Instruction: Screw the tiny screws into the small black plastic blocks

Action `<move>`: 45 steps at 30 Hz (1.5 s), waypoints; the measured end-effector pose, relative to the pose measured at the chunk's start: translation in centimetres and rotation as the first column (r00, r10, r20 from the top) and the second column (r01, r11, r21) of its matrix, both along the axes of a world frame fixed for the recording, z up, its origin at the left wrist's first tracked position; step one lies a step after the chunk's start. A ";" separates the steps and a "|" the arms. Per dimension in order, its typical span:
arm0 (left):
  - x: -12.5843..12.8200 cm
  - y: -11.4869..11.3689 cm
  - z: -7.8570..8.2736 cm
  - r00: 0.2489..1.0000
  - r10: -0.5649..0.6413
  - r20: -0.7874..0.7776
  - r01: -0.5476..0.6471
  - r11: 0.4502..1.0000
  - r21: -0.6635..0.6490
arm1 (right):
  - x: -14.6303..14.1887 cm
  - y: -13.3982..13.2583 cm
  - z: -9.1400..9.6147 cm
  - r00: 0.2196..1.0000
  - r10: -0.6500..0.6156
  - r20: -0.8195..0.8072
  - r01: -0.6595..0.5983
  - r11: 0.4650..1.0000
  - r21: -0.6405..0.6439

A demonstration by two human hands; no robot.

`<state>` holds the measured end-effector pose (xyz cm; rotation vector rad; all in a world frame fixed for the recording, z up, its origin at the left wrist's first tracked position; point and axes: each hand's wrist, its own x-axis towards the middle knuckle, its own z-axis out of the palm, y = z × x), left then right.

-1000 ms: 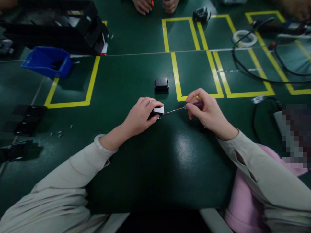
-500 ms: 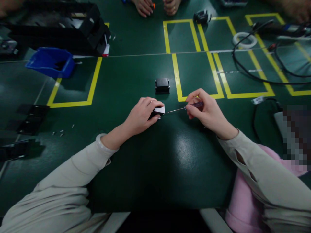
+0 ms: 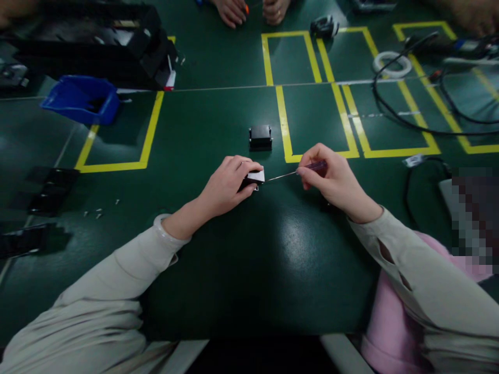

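On the green table my left hand point(image 3: 230, 184) is closed around a small black box point(image 3: 255, 177) with a pale top face; the fingers hide most of it. My right hand point(image 3: 327, 174) grips a screwdriver point(image 3: 316, 166) by its dark handle. The thin metal shaft points left, and its tip meets the right end of the box, where a small screw may sit; I cannot make it out. Just beyond my hands stands a second black box point(image 3: 260, 137) with small bright screws at its corners.
Loose screws point(image 3: 99, 213) lie to the left, near dark flat parts point(image 3: 54, 192). A blue bin point(image 3: 81, 101) stands before a large black container point(image 3: 89, 47). Black cables point(image 3: 384, 106) and a white ring point(image 3: 392, 64) lie at right. Another person's hands point(image 3: 231, 11) are at the far side.
My right hand and the screwdriver handle have shifted very slightly, with the fingers turned a little. The left hand and the box stay in place.
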<state>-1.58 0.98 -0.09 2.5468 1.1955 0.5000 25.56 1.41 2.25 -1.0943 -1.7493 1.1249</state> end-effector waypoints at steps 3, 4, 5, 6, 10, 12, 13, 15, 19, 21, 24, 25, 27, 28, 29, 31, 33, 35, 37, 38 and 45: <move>0.0 0.0 0.0 1.000 0.002 0.005 -0.002 1.000 -0.005 | -0.1 -0.1 0.2 1.000 0.007 -0.014 -0.007 1.000 -0.024; 0.0 0.0 0.0 1.000 0.002 0.008 -0.002 1.000 -0.005 | -0.1 -0.1 0.2 1.000 0.005 -0.021 -0.006 0.999 -0.034; 0.0 0.0 0.0 1.000 0.000 0.010 0.000 1.000 -0.003 | -0.1 -0.1 0.3 1.000 0.003 -0.026 -0.004 0.999 -0.043; 0.0 0.0 0.1 1.000 -0.001 0.012 0.001 1.000 0.000 | -0.1 -0.1 0.3 1.000 0.002 -0.029 -0.003 0.999 -0.049; 0.1 0.0 0.1 1.000 -0.005 0.019 0.005 1.000 0.001 | -0.1 -0.1 0.2 0.999 0.023 -0.022 -0.024 0.999 -0.046; 0.0 0.0 0.1 1.000 -0.004 0.019 0.004 1.000 -0.007 | 0.0 -0.1 0.1 0.999 0.032 -0.025 -0.033 0.998 -0.045; 0.0 0.0 0.1 1.000 -0.004 0.019 0.004 1.000 -0.010 | 0.0 -0.1 0.1 0.999 0.030 -0.033 -0.031 0.998 -0.049; -0.1 0.0 0.1 1.000 -0.004 0.021 0.004 1.000 -0.014 | 0.0 -0.1 0.0 0.998 0.018 -0.054 -0.021 0.998 -0.056; -0.1 0.0 0.1 0.999 -0.008 0.032 0.009 1.000 -0.011 | -0.1 -0.2 0.0 0.997 0.000 -0.078 -0.005 0.997 -0.073; -0.1 0.0 0.1 0.999 -0.010 0.039 0.010 1.000 -0.009 | -0.1 -0.2 0.1 0.996 -0.005 -0.084 -0.002 0.996 -0.084; -0.1 0.1 0.1 0.999 -0.009 0.040 0.010 1.000 -0.010 | -0.2 -0.2 0.2 0.996 -0.005 -0.088 -0.002 0.996 -0.087; -0.1 0.1 0.1 0.999 -0.009 0.040 0.010 1.000 -0.010 | -0.2 -0.2 0.3 0.996 -0.003 -0.087 -0.004 0.997 -0.083; -0.1 0.1 0.1 0.999 -0.013 0.043 0.013 1.000 -0.009 | -0.2 -0.2 0.3 0.996 0.004 -0.085 -0.010 0.997 -0.070; -0.1 0.1 0.1 0.999 -0.014 0.045 0.014 1.000 -0.007 | -0.2 -0.2 0.3 0.996 0.009 -0.085 -0.015 0.998 -0.063; -0.1 0.1 0.1 0.999 -0.015 0.047 0.015 1.000 -0.006 | -0.3 -0.2 0.3 0.996 0.015 -0.082 -0.020 0.998 -0.058; -0.1 0.1 0.1 0.999 -0.016 0.049 0.016 1.000 -0.004 | -0.2 -0.2 0.2 0.997 0.022 -0.077 -0.026 0.998 -0.052; -0.1 0.0 0.1 0.999 -0.017 0.050 0.017 1.000 -0.001 | -0.2 -0.2 0.0 0.997 0.022 -0.073 -0.026 0.998 -0.054; -0.1 0.1 0.1 0.999 -0.020 0.050 0.020 1.000 0.003 | -0.1 -0.1 -0.1 0.997 0.021 -0.069 -0.025 0.998 -0.061; -0.1 0.1 0.0 0.999 -0.020 0.048 0.020 1.000 0.004 | 0.0 -0.1 -0.2 0.998 0.024 -0.060 -0.028 0.998 -0.061; -0.1 0.1 0.0 0.999 -0.019 0.046 0.019 1.000 0.002 | 0.0 -0.1 -0.2 0.998 0.027 -0.053 -0.030 0.998 -0.057; -0.1 0.0 0.2 0.999 -0.005 0.040 0.006 1.000 -0.017 | 0.1 -0.1 0.0 0.999 0.018 -0.037 -0.020 0.999 -0.049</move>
